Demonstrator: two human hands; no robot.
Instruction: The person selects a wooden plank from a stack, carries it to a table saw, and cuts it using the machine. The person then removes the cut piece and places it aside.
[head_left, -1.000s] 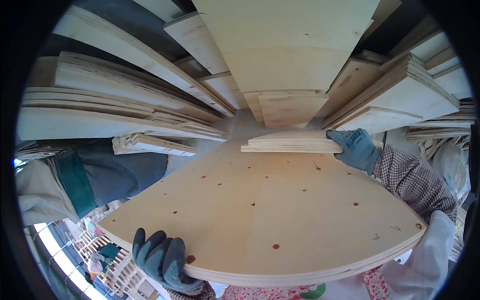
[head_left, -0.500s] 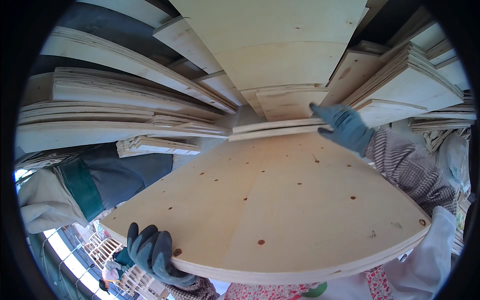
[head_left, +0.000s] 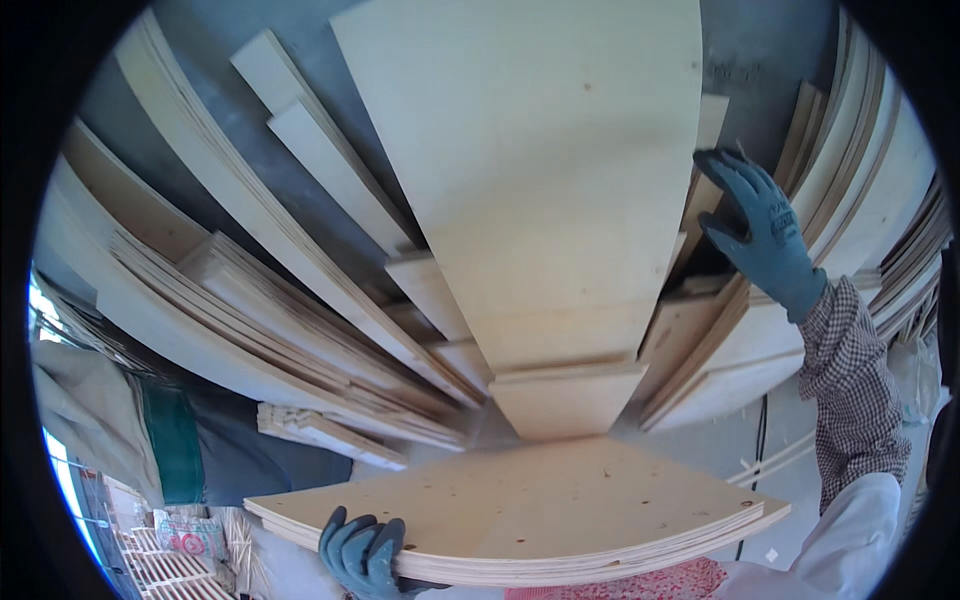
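Observation:
Plywood boards (head_left: 560, 500) lie stacked in front of me, their layered edges toward my body and small dark knots on the top face. My left hand (head_left: 362, 552), in a grey-blue work glove, grips the near left edge of this stack with its fingers curled over the top; the thumb is hidden. Raised at the right, my right hand (head_left: 762, 235) wears the same glove and holds nothing, thumb and fingers apart. It is nearest to the right edge of a tall pale plywood sheet (head_left: 540, 190) that leans upright ahead; whether it touches is hard to tell.
Long plywood strips (head_left: 240, 310) lean at the left, and more panels (head_left: 850, 170) stand at the right. A shorter board (head_left: 570, 405) stands at the foot of the tall sheet. Grey and green cloth (head_left: 175, 440) is at the left, slatted wood (head_left: 165, 565) lower left.
My right hand has left the far edge of the boards and risen to the right. The view has tilted upward, showing more of the tall sheet. My left hand stays on the stack's edge.

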